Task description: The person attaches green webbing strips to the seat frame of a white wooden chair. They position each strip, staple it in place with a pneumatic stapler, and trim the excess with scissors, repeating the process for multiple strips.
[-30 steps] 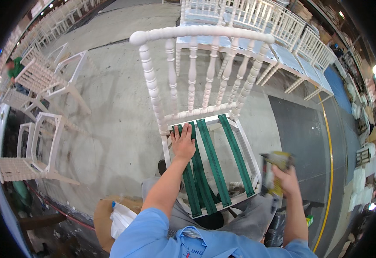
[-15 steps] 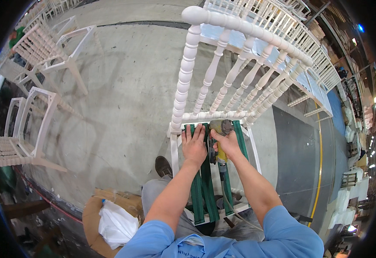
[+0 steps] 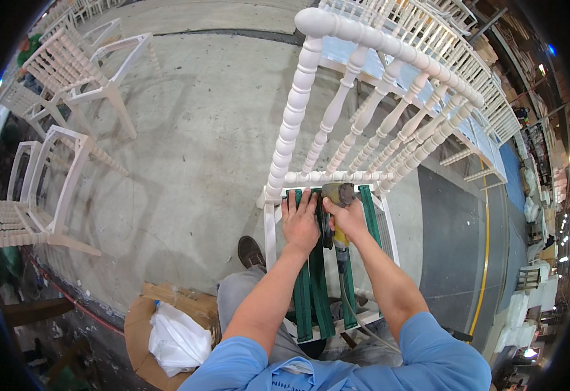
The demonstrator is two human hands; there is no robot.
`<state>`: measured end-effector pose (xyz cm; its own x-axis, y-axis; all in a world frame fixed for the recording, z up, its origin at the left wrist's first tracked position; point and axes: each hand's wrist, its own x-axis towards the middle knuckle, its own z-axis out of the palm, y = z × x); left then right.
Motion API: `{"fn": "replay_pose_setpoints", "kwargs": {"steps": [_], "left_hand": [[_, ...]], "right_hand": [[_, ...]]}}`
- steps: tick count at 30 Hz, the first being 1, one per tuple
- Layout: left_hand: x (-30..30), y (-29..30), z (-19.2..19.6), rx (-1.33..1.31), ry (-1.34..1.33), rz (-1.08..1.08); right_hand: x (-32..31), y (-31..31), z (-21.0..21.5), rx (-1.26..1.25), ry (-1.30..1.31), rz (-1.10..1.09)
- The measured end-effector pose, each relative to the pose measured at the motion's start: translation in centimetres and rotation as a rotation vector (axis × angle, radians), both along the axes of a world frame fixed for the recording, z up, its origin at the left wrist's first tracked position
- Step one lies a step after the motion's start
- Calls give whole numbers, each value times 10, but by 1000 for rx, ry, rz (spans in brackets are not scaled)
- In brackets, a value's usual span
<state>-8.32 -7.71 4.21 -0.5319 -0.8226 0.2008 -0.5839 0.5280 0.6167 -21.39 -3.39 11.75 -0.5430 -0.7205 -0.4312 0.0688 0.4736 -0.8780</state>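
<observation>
In front of me stands a white chair frame [image 3: 291,117] with turned back spindles. Dark green webbing straps [image 3: 303,300] run front to back across its open seat. My left hand [image 3: 300,221] lies with its fingers stretched out over straps by the rear seat rail; it is open. Beside it, my right hand [image 3: 351,220] is closed around the grip of a yellow air staple gun [image 3: 337,193]. The gun's nose is over the rear part of the seat, partly hidden by my hands. A thin air hose [image 3: 348,296] trails from the grip toward my lap.
A cardboard box [image 3: 138,332] with a white plastic bag [image 3: 177,339] stands at my lower left. More white chairs [image 3: 106,94] are at the left, one lying over [image 3: 57,189]. White chairs with silvery seats [image 3: 484,146] line up at the far right. A yellow floor line [image 3: 482,280] runs there.
The chair and both hands sit slightly farther right in the picture. The left hand stays flat on the straps, and the right keeps its grip on the staple gun.
</observation>
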Motion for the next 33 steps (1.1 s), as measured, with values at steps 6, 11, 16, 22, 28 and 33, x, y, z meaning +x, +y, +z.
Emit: {"fn": "replay_pose_setpoints", "kwargs": {"steps": [6, 11, 16, 22, 28, 33], "left_hand": [[0, -1, -7, 14, 33, 35], [-2, 0, -8, 9, 56, 37], [0, -2, -13, 1, 36, 42], [-2, -4, -13, 20, 52, 51], [-5, -2, -12, 18, 83, 53], [2, -4, -14, -4, 43, 59]], "right_hand": [[4, -3, 0, -24, 48, 54], [0, -5, -3, 36, 50, 71], [3, -6, -6, 20, 30, 103], [3, -10, -6, 31, 44, 125], [3, -4, -10, 12, 14, 102], [9, -5, -2, 11, -15, 69]]}}
